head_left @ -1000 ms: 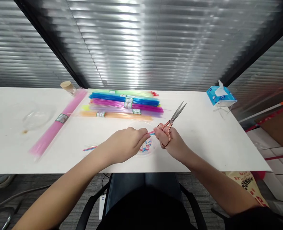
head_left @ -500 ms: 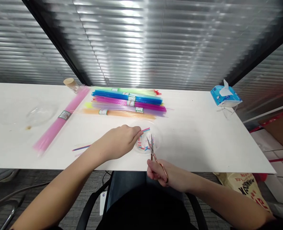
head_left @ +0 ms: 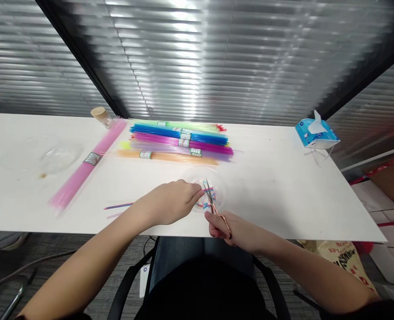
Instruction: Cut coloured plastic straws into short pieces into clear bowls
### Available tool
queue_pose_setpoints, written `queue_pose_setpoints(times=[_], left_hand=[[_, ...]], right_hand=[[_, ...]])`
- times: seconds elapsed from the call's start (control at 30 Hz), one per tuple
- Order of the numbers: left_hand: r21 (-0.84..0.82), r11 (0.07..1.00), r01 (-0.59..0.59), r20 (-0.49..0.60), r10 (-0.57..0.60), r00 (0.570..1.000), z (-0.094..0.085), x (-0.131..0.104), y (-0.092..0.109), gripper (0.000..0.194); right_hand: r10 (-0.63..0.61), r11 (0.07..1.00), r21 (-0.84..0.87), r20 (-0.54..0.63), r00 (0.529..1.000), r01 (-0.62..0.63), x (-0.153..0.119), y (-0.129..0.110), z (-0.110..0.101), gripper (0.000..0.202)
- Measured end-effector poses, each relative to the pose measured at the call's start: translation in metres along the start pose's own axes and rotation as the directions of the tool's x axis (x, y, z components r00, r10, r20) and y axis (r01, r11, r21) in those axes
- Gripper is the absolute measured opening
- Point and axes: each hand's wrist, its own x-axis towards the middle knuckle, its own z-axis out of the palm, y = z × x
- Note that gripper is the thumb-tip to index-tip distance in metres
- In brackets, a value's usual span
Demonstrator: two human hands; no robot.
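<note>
My left hand [head_left: 175,202] is closed in a pinch on thin pink and blue plastic straws [head_left: 208,190]. Their long ends trail out behind the wrist to the left, over the table. My right hand [head_left: 230,229] grips rose-gold scissors [head_left: 213,205] by the handles. The scissor blades are parted, with the short ends of the straws lying at them. Beneath both hands sits a clear round dish [head_left: 224,183]. Small cut pieces of red, blue and pink straw [head_left: 206,206] lie in the dish.
Bundles of coloured straws [head_left: 183,138] lie along the back of the white table [head_left: 283,191]. A long pink bundle [head_left: 83,171] lies slantwise at left, near a cork-topped jar [head_left: 101,116] and a clear dish [head_left: 58,155]. A blue tissue pack [head_left: 316,133] stands at the right.
My right hand has raised the scissors slightly so the blades now meet the straw ends. My left hand has shifted a little right and down, bringing the straws over the dish.
</note>
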Motion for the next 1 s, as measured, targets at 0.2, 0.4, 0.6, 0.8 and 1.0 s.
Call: queue_pose_setpoints(times=[0.2,0.4,0.6,0.8,1.0], left_hand=[[-0.009,1.0,-0.009,0.016,0.009,1.0,0.001,0.004,0.0,0.051],[-0.008,1.0,-0.016,0.05,0.016,0.999,0.0,0.007,-0.003,0.052],[0.013,0.995,-0.094,0.123,0.092,0.988,0.004,0.013,-0.012,0.049],[0.01,0.999,-0.037,0.308,0.032,0.951,-0.004,0.029,-0.007,0.047],[0.078,0.996,-0.051,0.398,0.016,0.917,-0.015,0.042,0.002,0.047]], right_hand=[[0.016,0.993,0.118,-0.001,1.0,-0.015,0.003,0.001,0.0,0.06],[0.028,0.978,0.205,0.02,0.999,-0.031,0.008,0.01,0.001,0.063],[0.097,0.92,0.369,0.111,0.989,-0.131,0.008,0.012,0.002,0.064],[0.131,0.829,0.5,0.26,0.957,-0.25,0.013,0.012,0.001,0.067],[0.115,0.754,0.589,0.317,0.941,-0.291,0.016,0.022,-0.001,0.068]])
